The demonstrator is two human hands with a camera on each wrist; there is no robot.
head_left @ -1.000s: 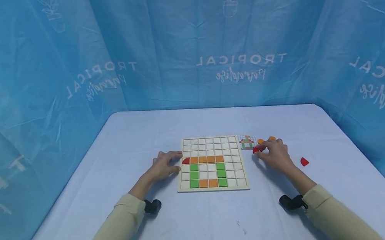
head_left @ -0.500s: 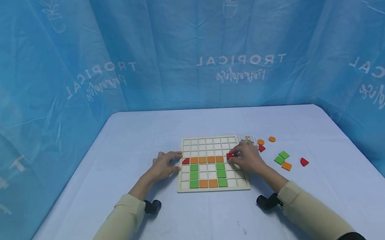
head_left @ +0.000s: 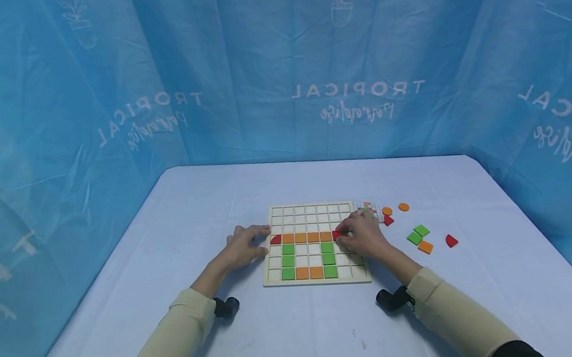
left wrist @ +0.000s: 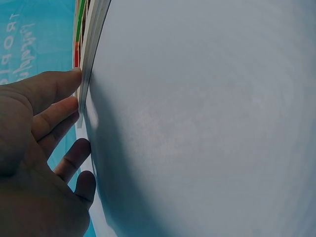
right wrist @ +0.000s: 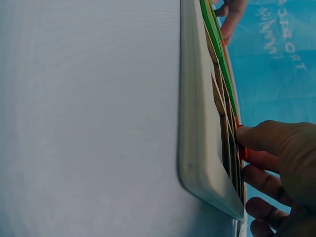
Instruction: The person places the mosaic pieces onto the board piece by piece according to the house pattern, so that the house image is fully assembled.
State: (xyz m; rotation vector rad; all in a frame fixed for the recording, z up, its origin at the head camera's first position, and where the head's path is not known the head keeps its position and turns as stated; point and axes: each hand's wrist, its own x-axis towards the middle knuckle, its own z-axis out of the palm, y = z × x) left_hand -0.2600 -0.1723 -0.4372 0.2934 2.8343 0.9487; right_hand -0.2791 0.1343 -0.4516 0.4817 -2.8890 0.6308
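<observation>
A square wooden grid board (head_left: pixel 317 282) lies on the table, with orange and green square tiles and a red quarter-circle tile (head_left: pixel 276 240) in its cells. At its left edge, my left hand (head_left: pixel 241 247) touches the side with thumb and fingertips, the fingers loosely extended. My right hand (head_left: pixel 366 234) is over the right part of the board. Between thumb and finger it pinches another red quarter-circle tile (head_left: pixel 337 235), right of the orange row; the right wrist view shows this red tile (right wrist: pixel 242 150) at the grid, partly hidden by the fingers.
A printed pattern card (head_left: pixel 371 207) adjoins the board's upper right, partly behind my right hand. Farther right lie orange round tiles (head_left: pixel 403 207), a red tile (head_left: pixel 389 220), green square tiles (head_left: pixel 415 238), an orange square tile (head_left: pixel 425 246) and a red quarter-circle tile (head_left: pixel 451 241).
My right hand has carried the red quarter-circle tile leftward from beside the card onto the board and lowered it at the orange row's right end. My left hand has stayed put.
</observation>
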